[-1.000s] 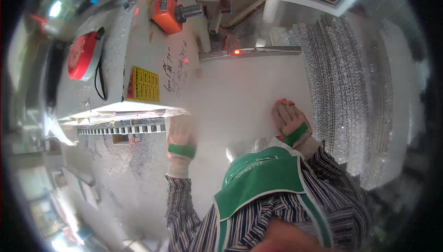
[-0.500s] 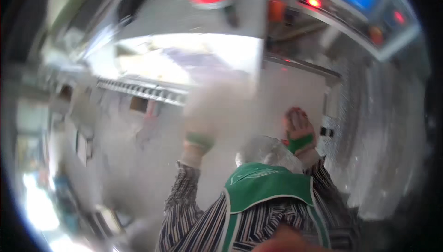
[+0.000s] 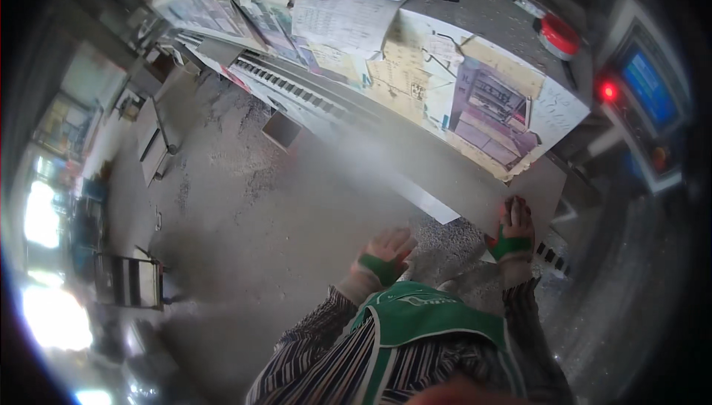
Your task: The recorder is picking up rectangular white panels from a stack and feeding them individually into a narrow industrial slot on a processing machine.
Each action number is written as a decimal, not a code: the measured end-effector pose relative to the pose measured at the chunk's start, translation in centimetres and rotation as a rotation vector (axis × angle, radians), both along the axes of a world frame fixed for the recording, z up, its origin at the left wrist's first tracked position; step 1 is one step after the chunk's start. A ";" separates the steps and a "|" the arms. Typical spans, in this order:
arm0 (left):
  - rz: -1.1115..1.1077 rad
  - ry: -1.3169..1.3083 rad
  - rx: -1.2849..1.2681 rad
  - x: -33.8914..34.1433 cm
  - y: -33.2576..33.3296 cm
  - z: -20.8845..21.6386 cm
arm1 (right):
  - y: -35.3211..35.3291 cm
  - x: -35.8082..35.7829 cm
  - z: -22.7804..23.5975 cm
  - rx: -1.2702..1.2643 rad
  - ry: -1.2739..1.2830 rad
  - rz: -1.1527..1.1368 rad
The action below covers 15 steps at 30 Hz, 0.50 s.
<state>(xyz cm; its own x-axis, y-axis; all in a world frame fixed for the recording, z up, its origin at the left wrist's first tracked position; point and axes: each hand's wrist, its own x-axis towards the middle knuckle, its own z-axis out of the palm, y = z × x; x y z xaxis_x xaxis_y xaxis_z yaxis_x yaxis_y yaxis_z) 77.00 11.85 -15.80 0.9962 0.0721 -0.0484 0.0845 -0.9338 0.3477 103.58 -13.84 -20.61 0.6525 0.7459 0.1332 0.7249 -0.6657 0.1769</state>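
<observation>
Along the machine (image 3: 486, 6), pale panel (image 3: 471, 196) lies beside its lower edge. Right hand (image 3: 513, 236) is on the panel's right end, fingers straight and flat, not wrapped round it, probably to steady it; haze makes exact contact hard to confirm. Left hand (image 3: 384, 258) empty above the floor (image 3: 222, 205), fingers loosely extended, apart from panel. Floor dusty grey; control box (image 3: 647, 82) at right, cart (image 3: 148, 282) at left.

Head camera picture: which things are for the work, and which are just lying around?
Seems part of the work:
- right hand, flat on the pale board
- left hand, holding nothing
- machine

Seems just lying about:
- loose papers
- red round thing on top
</observation>
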 end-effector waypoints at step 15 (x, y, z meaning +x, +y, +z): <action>-0.436 -0.102 -0.180 2.4 -2.8 -1.2 | 9.4 -3.2 1.3 0.137 0.345 -0.134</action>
